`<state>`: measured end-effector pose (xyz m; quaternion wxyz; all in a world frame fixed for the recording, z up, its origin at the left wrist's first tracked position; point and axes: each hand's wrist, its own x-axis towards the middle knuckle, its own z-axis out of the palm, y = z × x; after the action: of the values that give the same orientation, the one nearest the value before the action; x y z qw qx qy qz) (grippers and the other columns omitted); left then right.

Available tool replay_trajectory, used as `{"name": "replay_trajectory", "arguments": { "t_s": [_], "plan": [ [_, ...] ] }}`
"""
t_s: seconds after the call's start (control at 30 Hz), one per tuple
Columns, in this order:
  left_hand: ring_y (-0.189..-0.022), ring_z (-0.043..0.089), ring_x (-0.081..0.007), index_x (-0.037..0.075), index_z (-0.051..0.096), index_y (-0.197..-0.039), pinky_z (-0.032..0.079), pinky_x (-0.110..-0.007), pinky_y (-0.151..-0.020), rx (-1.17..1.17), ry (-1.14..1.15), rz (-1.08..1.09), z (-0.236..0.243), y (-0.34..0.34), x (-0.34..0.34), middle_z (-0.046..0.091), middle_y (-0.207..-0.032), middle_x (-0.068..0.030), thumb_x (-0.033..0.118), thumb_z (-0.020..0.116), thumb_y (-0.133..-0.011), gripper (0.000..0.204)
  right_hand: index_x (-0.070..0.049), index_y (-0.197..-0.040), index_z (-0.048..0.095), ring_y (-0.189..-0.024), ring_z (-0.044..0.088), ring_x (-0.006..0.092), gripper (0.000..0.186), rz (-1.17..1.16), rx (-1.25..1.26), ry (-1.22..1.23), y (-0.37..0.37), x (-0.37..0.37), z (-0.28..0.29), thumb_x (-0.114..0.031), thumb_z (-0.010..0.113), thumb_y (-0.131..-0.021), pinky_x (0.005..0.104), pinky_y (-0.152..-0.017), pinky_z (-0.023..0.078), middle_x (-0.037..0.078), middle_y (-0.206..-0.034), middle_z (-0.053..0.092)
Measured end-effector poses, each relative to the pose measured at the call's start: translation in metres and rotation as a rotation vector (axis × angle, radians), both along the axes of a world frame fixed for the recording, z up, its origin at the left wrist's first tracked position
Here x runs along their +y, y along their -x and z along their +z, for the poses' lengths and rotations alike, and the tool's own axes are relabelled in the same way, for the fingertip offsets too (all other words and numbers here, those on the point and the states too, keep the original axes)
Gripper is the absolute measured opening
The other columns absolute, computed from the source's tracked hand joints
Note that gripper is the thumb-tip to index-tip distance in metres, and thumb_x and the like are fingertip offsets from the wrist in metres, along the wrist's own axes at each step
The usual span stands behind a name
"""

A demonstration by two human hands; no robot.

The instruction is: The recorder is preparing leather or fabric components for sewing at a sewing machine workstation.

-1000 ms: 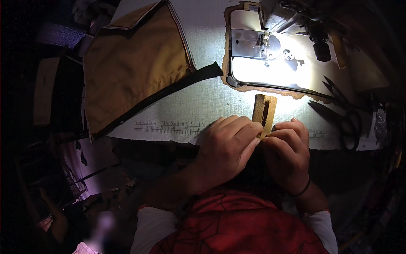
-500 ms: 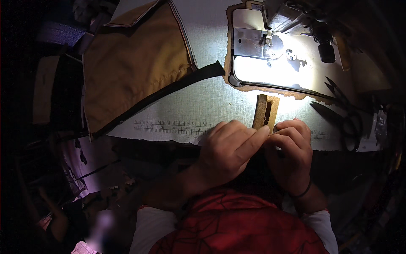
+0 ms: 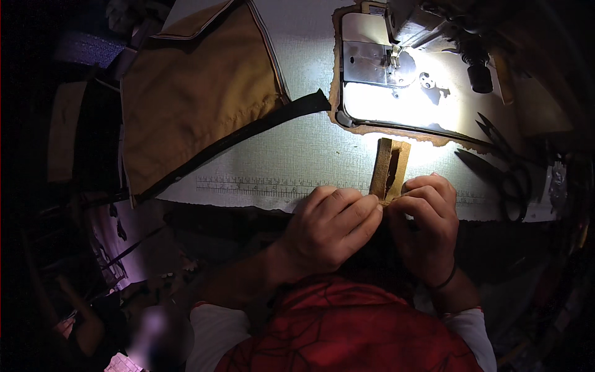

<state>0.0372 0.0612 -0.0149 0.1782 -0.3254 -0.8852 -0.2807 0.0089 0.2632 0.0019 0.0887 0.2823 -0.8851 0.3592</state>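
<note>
Between my hands is a narrow tan fabric strip, folded lengthwise with a dark slit down its middle. Its far end lies on the table just in front of the sewing machine plate. My left hand pinches the near left corner of the strip between thumb and fingers. My right hand has its fingers curled at the near right corner, gripping the edge there. Part of the near end is hidden by my fingertips.
A lit sewing machine bed stands beyond the strip, a small round metal bobbin part on it. Black scissors lie at the right. A large tan fabric panel with black edging covers the left. A printed ruler runs along the table's front.
My left hand has drawn slightly back and to the left, uncovering more of the strip's near end. My right hand stays nearly in place, and the strip's slit looks a little wider.
</note>
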Motion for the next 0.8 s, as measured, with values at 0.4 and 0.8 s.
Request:
{"name": "replay_trajectory", "arguments": {
  "t_s": [0.4,0.8],
  "plan": [
    [-0.099,0.059,-0.0225,-0.001,0.069,-0.109,0.046,-0.036,-0.082,0.046,0.069,-0.005,-0.002,-0.004,0.001,0.063,-0.111,-0.0089,0.018,0.057,-0.081,0.036,-0.008,-0.082,0.064,-0.097,0.062,0.0279,0.021,-0.025,0.007,-0.032,-0.001,-0.003,0.003,0.002,0.077,-0.070,0.0416,-0.089,0.045,0.005,-0.081,0.061],
    [-0.106,0.055,-0.0213,0.003,0.068,-0.116,0.043,-0.037,-0.086,0.050,0.180,0.072,-0.001,-0.014,0.006,0.060,-0.115,-0.0061,0.019,0.054,-0.085,0.037,-0.007,-0.089,0.065,-0.096,0.063,0.0279,0.016,-0.011,-0.036,0.015,-0.001,0.002,0.002,-0.004,0.076,-0.077,0.0436,-0.091,0.044,0.007,-0.087,0.064]
  ]
}}
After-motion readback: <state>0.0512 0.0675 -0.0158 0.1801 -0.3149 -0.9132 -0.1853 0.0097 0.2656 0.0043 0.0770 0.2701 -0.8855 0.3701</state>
